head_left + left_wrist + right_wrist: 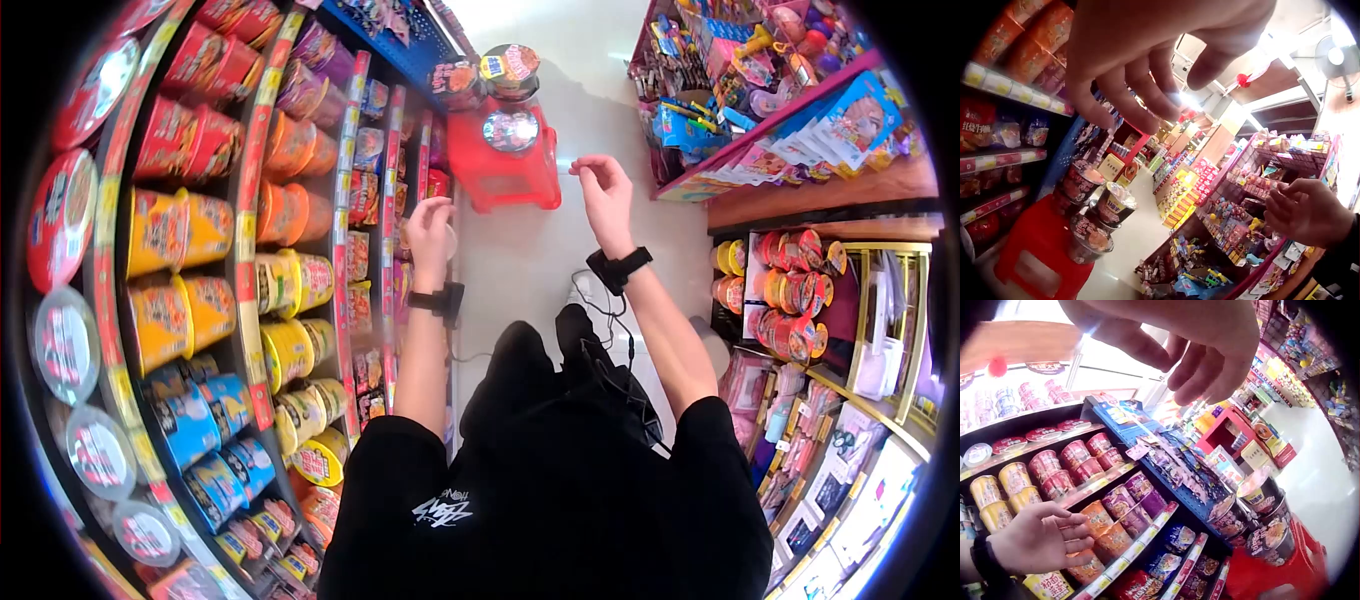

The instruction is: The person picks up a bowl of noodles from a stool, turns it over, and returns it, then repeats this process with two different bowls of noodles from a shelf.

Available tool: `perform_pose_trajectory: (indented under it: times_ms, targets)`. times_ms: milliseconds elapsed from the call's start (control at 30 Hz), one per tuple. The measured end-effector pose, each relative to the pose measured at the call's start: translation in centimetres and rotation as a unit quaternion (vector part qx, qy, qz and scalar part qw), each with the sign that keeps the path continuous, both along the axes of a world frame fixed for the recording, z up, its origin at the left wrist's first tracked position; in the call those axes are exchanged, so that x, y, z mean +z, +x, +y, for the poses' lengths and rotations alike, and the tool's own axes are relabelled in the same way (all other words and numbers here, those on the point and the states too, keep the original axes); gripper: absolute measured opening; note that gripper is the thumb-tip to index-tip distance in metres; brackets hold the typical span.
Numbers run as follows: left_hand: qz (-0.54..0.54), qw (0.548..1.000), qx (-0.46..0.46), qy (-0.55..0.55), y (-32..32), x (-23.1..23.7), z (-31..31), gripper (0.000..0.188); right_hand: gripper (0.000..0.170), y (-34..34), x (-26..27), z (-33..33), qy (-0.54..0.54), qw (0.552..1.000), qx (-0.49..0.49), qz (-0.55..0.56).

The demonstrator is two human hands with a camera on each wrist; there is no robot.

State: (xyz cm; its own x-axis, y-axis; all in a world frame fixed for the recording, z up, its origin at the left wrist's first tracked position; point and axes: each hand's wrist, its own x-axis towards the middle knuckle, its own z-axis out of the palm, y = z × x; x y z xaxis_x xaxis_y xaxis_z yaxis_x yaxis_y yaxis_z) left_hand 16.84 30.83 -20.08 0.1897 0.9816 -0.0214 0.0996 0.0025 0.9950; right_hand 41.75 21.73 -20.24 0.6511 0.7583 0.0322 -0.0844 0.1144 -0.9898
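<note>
Both hands hang in the air before the body with nothing in them. My left hand is near the noodle shelf, its fingers loosely bent; the right wrist view shows its palm turned up. Over the aisle floor, my right hand has its fingers relaxed and slightly bent. Ahead, between and beyond the hands, stands a red plastic stool. Dark instant noodle cups stand on it: one at the near side, a stack behind, and more at the left. Neither hand touches them.
At left, a tall shelf holds rows of red, yellow, orange and blue noodle tubs. A pink-edged bin of toys stands at front right. Stacked cups and boxed goods line the right side. A cable hangs by the legs.
</note>
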Motion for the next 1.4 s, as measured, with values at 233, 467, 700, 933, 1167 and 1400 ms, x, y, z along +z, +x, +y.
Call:
perform_pose_trajectory:
  times_ms: [233, 467, 700, 933, 1167, 1400]
  targets:
    - [0.0, 0.998, 0.051, -0.037, 3.9, -5.6, 6.6, 0.013, 0.011, 4.0, -5.6, 7.7, -0.04, 0.999, 0.007, -0.008]
    - [-0.014, 0.993, 0.074, -0.096, 7.2, -18.1, 13.4, 0.025, 0.02, 6.1, -16.9, 15.8, -0.109, 0.994, 0.022, 0.018]
    - [-0.011, 0.971, 0.056, -0.231, 10.4, -27.6, 16.9, 0.061, 0.05, 5.5, -27.9, 24.5, -0.156, 0.986, 0.055, 0.017]
    - [-0.106, 0.936, 0.024, -0.336, 11.8, -26.6, 19.6, 0.063, 0.059, 4.9, -28.7, 25.0, -0.248, 0.962, 0.099, 0.057]
    - [-0.12, 0.935, 0.016, -0.335, 10.9, -25.9, 21.0, 0.064, 0.047, 5.3, -30.6, 24.4, -0.337, 0.912, 0.23, 0.033]
    - [-0.172, 0.938, 0.048, -0.296, 9.2, -24.8, 20.5, 0.063, 0.044, 2.4, -25.2, 23.5, -0.292, 0.926, 0.201, 0.129]
